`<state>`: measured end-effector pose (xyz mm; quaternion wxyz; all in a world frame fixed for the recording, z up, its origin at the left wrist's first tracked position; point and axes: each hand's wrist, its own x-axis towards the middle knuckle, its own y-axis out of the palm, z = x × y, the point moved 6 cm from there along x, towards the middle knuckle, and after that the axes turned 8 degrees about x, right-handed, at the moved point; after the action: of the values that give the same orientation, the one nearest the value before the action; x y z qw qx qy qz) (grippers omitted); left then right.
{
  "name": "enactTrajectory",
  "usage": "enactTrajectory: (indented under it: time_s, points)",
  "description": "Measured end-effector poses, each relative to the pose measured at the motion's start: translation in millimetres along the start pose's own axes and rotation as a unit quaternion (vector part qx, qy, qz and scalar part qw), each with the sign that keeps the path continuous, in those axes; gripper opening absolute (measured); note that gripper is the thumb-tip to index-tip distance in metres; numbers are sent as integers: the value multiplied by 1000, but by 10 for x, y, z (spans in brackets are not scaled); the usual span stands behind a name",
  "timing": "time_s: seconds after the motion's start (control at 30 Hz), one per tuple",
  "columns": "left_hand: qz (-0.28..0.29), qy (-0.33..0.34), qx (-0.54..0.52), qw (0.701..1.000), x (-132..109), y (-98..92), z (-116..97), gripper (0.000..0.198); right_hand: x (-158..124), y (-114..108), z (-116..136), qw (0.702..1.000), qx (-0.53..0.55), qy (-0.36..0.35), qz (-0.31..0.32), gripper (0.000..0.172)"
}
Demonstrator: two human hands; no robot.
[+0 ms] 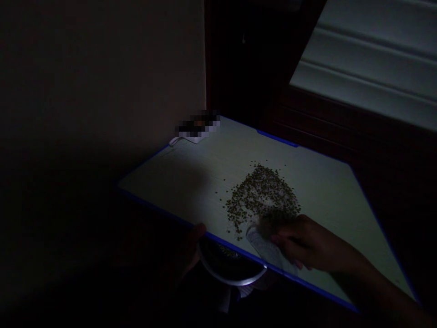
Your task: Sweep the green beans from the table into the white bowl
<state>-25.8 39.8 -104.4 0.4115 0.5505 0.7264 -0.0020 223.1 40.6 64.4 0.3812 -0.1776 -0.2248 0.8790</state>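
A pale board with a blue rim [327, 182] lies tilted across the view. Small dark grains [262, 189], like lentils or seeds, are spread over its middle. My right hand [303, 241] is over the near side of the grains with its fingers curled together; whatever is between the fingertips is hidden in the dark. Beneath that hand shows a pale, rounded, streaked patch [261, 243]. My left hand [194, 239] has its thumb over the board's near edge, its other fingers hidden below. Just beside it, a round bowl with a shiny rim [235, 282] sits partly under the board, some grains inside.
The room is very dark. At the board's far left corner rests a white-edged, phone-like device [198, 136], its face blurred out. A wall [102, 68] rises at left. Dark wood [246, 59] and pale slatted panels [368, 59] stand beyond the board.
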Motion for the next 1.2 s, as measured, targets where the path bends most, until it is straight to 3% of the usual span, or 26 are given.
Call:
enactTrajectory:
  time_s: [0.07,0.27,0.47,0.6,0.77,1.03,1.2]
  points:
    - [26,-41,-24,999,-22,99,46,57,-16,-33,-37,1000,9,8,-13,38]
    - [69,10,-66,995,-39,299,-36,68,7,-95,-32,997,36,16,-70,36]
    - [103,-1,-60,993,-119,385,-84,46,-11,-62,-47,994,74,43,-75,24]
    - [116,-11,-56,992,-124,402,-75,38,-21,-28,-38,998,29,8,-61,22]
    - [123,8,-50,991,-86,399,-80,43,10,-79,7,993,-54,-28,-104,20]
    - [118,-3,-34,992,-61,365,-53,41,-54,-161,189,952,-200,-106,-205,16]
    - [116,-15,-24,993,-104,396,-66,40,-61,-106,326,935,-232,-187,-192,19]
